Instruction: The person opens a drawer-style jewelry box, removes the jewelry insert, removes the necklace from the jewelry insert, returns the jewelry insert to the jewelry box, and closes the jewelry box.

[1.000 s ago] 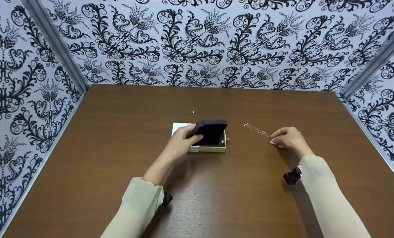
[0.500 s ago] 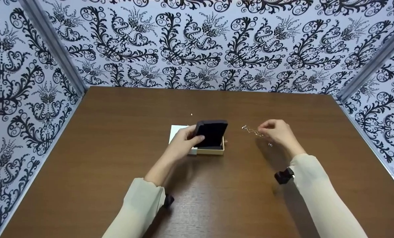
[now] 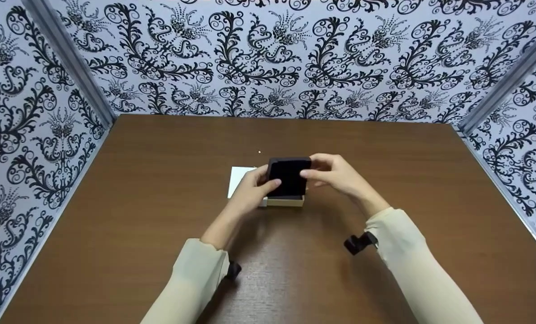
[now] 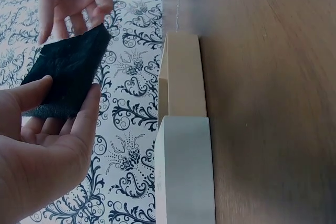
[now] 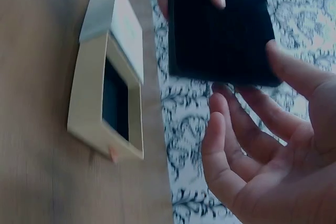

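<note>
My left hand [image 3: 249,192] holds a flat, square black pad [image 3: 288,177] up over a small box, thumb on one face and fingers behind. My right hand [image 3: 337,174] is at the pad's right edge, thumb overlapping the face in the head view. In the right wrist view its thumb tip is right at the edge and the other fingers spread loosely below. The cream box drawer [image 5: 89,95] is pulled part way from its white sleeve [image 4: 188,166], with a dark inside. A thin chain [image 4: 178,6] lies beyond the drawer; the right hand hides it in the head view.
The brown wooden table [image 3: 160,157] meets patterned wall panels [image 3: 268,63] at the back and sides. A tiny pale speck [image 3: 259,152] lies behind the box. A small orange-pink tab [image 5: 113,153] sticks out at the drawer's end.
My right hand has let go of the silvery chain and moved left to the black pad. My left hand keeps holding the pad, now slightly more upright.
</note>
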`<state>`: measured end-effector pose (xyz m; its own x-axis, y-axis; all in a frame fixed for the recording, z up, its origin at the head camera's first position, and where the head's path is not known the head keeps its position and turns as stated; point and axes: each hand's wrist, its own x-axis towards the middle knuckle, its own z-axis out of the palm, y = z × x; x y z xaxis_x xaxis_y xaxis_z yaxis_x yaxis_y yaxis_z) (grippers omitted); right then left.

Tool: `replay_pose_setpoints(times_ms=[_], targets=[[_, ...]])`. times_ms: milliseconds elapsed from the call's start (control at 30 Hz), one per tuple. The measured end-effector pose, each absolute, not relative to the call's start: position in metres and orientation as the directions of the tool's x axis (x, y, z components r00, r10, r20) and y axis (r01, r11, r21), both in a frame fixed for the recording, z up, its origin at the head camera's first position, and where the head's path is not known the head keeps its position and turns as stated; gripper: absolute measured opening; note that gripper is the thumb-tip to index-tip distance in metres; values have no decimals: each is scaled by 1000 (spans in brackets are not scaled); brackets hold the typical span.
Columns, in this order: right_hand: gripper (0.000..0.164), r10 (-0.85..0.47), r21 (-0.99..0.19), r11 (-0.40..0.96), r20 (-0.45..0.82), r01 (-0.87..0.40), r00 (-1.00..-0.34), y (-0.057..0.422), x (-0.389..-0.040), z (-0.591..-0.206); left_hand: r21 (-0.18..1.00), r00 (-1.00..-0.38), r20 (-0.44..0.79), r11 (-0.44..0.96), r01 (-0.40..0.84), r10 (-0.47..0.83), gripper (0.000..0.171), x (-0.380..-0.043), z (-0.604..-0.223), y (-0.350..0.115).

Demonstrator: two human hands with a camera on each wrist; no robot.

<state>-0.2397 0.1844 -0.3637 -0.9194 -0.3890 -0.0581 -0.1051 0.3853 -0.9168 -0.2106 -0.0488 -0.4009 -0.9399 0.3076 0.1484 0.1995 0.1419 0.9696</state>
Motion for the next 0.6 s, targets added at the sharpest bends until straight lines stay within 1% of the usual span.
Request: replay_pose_setpoints(times_ms=[133,233,400,500,600], targets=[[27,-357,-920,375,-26,-118,-934,174,-237,-362,968,-943,132,167,190,305,34,-211,-400,-48],[24,-314,-912,390,-1,-128,-949,173,-238,-363,963,-955,112,208,173,275,35,-210,-398,-50],[23,-255,-886,441,29,-143,-967,173,-243,-367,940,-967,145,276,202,211,34,-213,-402,-56],[22,-228,-857,495,31,-143,-973,174,-247,-371,900,-966,171,368,233,194,34,-215,-407,-60],[22,-212,-836,533,15,-129,-977,176,-250,-376,815,-970,160,530,234,182,35,-217,-409,-63]])
